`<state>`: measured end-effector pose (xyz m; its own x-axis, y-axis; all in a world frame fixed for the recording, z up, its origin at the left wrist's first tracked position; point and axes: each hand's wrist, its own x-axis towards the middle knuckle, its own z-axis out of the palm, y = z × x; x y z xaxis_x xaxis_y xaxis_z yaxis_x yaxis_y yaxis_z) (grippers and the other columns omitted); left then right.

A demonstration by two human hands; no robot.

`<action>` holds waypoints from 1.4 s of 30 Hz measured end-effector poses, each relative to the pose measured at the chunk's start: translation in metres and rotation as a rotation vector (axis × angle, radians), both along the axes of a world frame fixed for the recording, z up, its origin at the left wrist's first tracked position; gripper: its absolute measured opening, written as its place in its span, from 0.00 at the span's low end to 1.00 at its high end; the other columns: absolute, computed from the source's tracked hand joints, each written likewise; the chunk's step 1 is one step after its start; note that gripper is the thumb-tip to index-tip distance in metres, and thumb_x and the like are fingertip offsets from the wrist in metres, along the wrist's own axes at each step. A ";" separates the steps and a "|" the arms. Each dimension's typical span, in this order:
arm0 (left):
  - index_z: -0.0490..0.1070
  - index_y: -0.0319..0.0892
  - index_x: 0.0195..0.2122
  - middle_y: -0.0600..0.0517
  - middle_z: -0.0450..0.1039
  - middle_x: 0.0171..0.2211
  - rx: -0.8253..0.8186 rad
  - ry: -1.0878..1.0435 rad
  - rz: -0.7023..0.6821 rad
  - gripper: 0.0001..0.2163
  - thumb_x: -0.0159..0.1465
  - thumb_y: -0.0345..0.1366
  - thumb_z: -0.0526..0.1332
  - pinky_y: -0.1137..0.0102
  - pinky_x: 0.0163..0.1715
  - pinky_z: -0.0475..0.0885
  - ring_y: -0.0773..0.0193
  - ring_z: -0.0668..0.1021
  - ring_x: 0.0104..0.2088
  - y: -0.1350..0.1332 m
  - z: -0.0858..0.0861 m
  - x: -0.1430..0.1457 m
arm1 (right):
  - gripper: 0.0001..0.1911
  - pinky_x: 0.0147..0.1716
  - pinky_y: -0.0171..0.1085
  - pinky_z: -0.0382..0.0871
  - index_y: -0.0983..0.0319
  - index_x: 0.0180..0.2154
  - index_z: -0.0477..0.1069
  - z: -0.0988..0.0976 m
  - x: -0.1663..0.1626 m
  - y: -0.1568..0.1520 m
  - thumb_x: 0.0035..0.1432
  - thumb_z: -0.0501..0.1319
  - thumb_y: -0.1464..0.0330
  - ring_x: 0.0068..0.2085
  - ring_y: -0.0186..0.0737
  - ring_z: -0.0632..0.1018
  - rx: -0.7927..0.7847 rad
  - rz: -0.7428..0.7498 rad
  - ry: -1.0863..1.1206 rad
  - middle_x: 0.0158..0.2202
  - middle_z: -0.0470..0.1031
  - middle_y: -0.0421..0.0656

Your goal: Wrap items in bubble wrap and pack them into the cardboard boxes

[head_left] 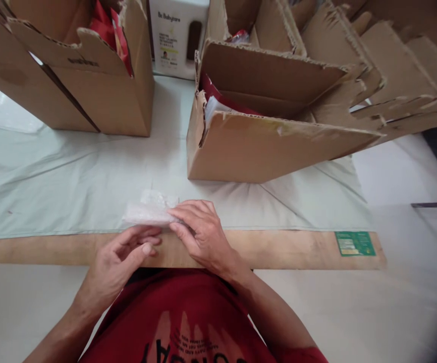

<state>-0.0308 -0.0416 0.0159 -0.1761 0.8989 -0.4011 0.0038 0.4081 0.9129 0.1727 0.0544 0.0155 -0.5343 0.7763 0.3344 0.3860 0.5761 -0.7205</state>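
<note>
The left hand [122,257] has a half-open grip with nothing in it; the right hand [205,234] pinches one end of the plastic wrap [148,212] near the tabletop's [290,247] front edge. Over beyond stand cardboard boxes [237,154], a white carton [176,43] farther back.

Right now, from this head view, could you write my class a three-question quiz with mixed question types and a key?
1. Which hand touches the clear plastic wrap?
2. True or false: the white carton has cardboard boxes on both sides.
3. Fill in the colour: a ____ label lies near the right end of the wooden strip.

Key:
1. The right hand
2. True
3. Green
</note>
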 end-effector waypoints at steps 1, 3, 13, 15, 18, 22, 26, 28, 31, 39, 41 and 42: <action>0.83 0.44 0.47 0.45 0.86 0.46 0.005 -0.066 0.012 0.18 0.61 0.49 0.73 0.61 0.46 0.86 0.54 0.88 0.42 0.004 0.000 0.003 | 0.11 0.56 0.45 0.66 0.62 0.51 0.79 0.004 0.001 -0.003 0.72 0.61 0.69 0.51 0.43 0.81 -0.007 0.017 0.015 0.46 0.86 0.45; 0.84 0.45 0.46 0.45 0.86 0.48 0.056 -0.169 0.042 0.17 0.60 0.48 0.75 0.57 0.54 0.83 0.52 0.87 0.47 0.010 0.000 0.010 | 0.10 0.56 0.45 0.67 0.61 0.51 0.79 0.012 0.003 -0.008 0.72 0.62 0.69 0.50 0.43 0.81 -0.052 0.065 0.035 0.45 0.86 0.43; 0.75 0.47 0.39 0.48 0.86 0.45 0.293 -0.176 0.064 0.10 0.64 0.45 0.71 0.52 0.48 0.86 0.48 0.87 0.48 0.019 -0.004 0.044 | 0.34 0.56 0.45 0.74 0.58 0.66 0.67 0.003 0.031 -0.018 0.62 0.70 0.58 0.60 0.47 0.78 -0.523 -0.038 0.212 0.63 0.75 0.52; 0.74 0.48 0.38 0.49 0.86 0.42 0.341 -0.148 0.007 0.09 0.66 0.44 0.70 0.54 0.45 0.87 0.49 0.88 0.45 0.020 -0.008 0.045 | 0.30 0.48 0.40 0.76 0.58 0.62 0.72 0.003 0.036 -0.017 0.60 0.72 0.57 0.48 0.42 0.82 -0.646 0.019 0.252 0.51 0.82 0.46; 0.74 0.48 0.39 0.49 0.86 0.43 0.383 -0.064 -0.120 0.06 0.68 0.42 0.68 0.58 0.43 0.87 0.51 0.88 0.45 0.026 -0.011 0.039 | 0.14 0.39 0.35 0.72 0.60 0.45 0.81 0.008 0.043 -0.015 0.60 0.71 0.61 0.37 0.36 0.78 -0.671 -0.014 0.308 0.36 0.82 0.40; 0.75 0.50 0.47 0.48 0.84 0.47 0.532 0.154 -0.213 0.05 0.71 0.36 0.63 0.58 0.47 0.86 0.52 0.86 0.51 0.047 0.011 0.025 | 0.07 0.34 0.33 0.68 0.60 0.38 0.79 0.019 0.064 -0.009 0.61 0.69 0.64 0.32 0.34 0.75 -0.643 -0.074 0.310 0.31 0.77 0.37; 0.71 0.55 0.60 0.48 0.77 0.58 0.882 0.574 -0.182 0.19 0.68 0.33 0.64 0.45 0.66 0.73 0.48 0.77 0.62 0.087 0.067 0.025 | 0.05 0.32 0.33 0.67 0.60 0.36 0.77 0.026 0.097 -0.003 0.61 0.68 0.64 0.31 0.35 0.75 -0.551 -0.162 0.187 0.30 0.76 0.38; 0.67 0.56 0.65 0.48 0.74 0.63 1.065 0.875 -0.256 0.26 0.66 0.34 0.67 0.42 0.70 0.66 0.44 0.72 0.68 0.116 0.092 0.033 | 0.06 0.35 0.35 0.70 0.59 0.35 0.78 0.029 0.111 -0.001 0.63 0.67 0.64 0.34 0.37 0.78 -0.469 -0.155 0.148 0.32 0.78 0.40; 0.65 0.51 0.67 0.45 0.71 0.66 1.210 1.115 -0.390 0.28 0.66 0.40 0.67 0.40 0.70 0.64 0.39 0.68 0.71 0.163 0.112 0.047 | 0.08 0.38 0.37 0.75 0.59 0.35 0.81 0.037 0.131 0.003 0.65 0.67 0.63 0.38 0.40 0.81 -0.349 -0.118 0.092 0.37 0.79 0.44; 0.74 0.48 0.47 0.49 0.82 0.40 1.271 1.168 -0.507 0.07 0.69 0.39 0.63 0.45 0.61 0.72 0.50 0.83 0.43 0.205 0.105 0.064 | 0.06 0.39 0.44 0.77 0.47 0.45 0.82 0.129 0.186 0.032 0.66 0.70 0.60 0.40 0.45 0.83 0.060 -0.594 0.171 0.40 0.83 0.43; 0.75 0.48 0.45 0.50 0.82 0.40 1.273 1.138 -0.498 0.05 0.69 0.38 0.64 0.45 0.62 0.71 0.52 0.82 0.42 0.200 0.104 0.064 | 0.04 0.38 0.43 0.74 0.49 0.42 0.82 0.158 0.184 0.060 0.65 0.70 0.64 0.38 0.41 0.81 0.232 -0.746 0.039 0.39 0.83 0.41; 0.75 0.48 0.44 0.50 0.82 0.40 1.275 1.130 -0.500 0.05 0.68 0.37 0.64 0.46 0.62 0.71 0.52 0.82 0.41 0.198 0.104 0.064 | 0.03 0.38 0.42 0.73 0.52 0.41 0.82 0.170 0.179 0.079 0.65 0.69 0.65 0.37 0.39 0.80 0.296 -0.672 -0.087 0.38 0.83 0.40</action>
<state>0.0336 0.1564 0.1200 0.5164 0.5753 0.6344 0.6849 -0.7221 0.0972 0.3519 0.1331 0.1858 -0.0098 0.8290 0.5591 0.7725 0.3613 -0.5222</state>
